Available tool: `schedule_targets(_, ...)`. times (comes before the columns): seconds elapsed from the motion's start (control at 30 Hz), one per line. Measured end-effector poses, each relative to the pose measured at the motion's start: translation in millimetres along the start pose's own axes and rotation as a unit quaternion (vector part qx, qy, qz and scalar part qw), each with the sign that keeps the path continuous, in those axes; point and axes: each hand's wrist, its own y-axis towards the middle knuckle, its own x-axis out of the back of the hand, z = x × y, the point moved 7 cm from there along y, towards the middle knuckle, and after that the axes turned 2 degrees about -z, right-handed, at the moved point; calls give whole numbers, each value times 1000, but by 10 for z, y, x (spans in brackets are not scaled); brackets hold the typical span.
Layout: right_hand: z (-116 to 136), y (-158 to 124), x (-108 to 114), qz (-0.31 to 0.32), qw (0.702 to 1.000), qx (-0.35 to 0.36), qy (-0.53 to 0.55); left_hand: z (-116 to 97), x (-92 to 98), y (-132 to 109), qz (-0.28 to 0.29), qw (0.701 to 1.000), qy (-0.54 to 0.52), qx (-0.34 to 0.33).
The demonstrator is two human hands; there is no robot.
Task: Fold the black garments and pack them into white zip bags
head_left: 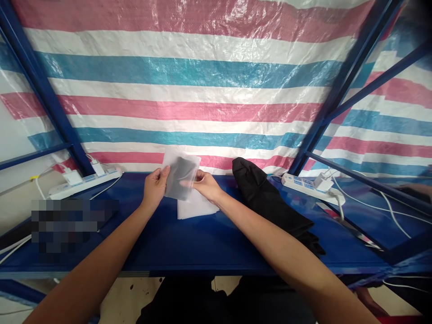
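Note:
A frosted, see-through plastic bag [180,177] is held up above the blue shelf. It looks darker over most of its middle; whether something lies inside, I cannot tell. My left hand [156,185] pinches its left edge between thumb and fingers. At the right edge my right hand [207,185] is closed on the bag, with a fingertip showing dimly through the plastic. Beneath, partly covered by the bag and my right hand, lies a pile of white, flat sheets or bags [195,208]. Folded black fabric [270,198] lies to the right of my right forearm.
A white power strip [89,182] with plugged-in chargers stands at the left, another power strip [303,184] at the right. Cables run along both sides. Blue metal posts frame the blue shelf [189,247]; a striped plastic sheet [189,108] hangs behind. A blurred-out patch covers something at left.

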Motion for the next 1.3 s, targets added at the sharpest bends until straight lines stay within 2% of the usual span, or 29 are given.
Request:
schedule_targets(0.1, -18, 41, 67, -13, 1000, 12, 13, -46, 93, 29, -32, 998, 52, -11)
schedule_targets(0.23, -65, 53, 55, -7, 998, -14, 54, -95, 145, 24, -60, 996, 70, -18)
schedule_targets(0.3, -73, 33, 42, -4, 999, -21, 39, -138, 150, -9, -79, 993, 83, -33)
schedule_targets(0.4, -96, -14, -10, 36, 999, -33, -13, -212, 100, -72, -74, 990, 97, -64)
schedule_targets(0.5, -106, -35, -27, 58, 997, -36, -19, -275, 47, -108, -49, 991, 98, -83)
schedule_targets(0.73, -77, 53, 31, 4, 997, -13, 75, -305, 155, -4, -70, 993, 80, -58)
schedule_targets(0.93, -125, 72, -10, -12, 988, -43, 146, -136, 136, 108, -67, 995, 68, -22)
schedule_targets(1.03, -135, 80, 38, -13, 982, -74, 171, -10, 144, 189, -59, 997, 54, -7)
schedule_targets(1.1, -114, 96, 141, -19, 978, -90, 188, 106, 274, 256, -96, 994, 53, 4)
schedule_targets(1.2, -22, 141, 402, -58, 965, -85, 241, 341, 611, 325, -201, 978, 39, 42)
schedule_targets(1.23, 20, 159, 507, -82, 959, -73, 262, 427, 697, 339, -221, 973, 25, 64)
schedule_targets(1.3, 84, 189, 688, -125, 946, -49, 296, 574, 762, 360, -219, 968, -15, 120)
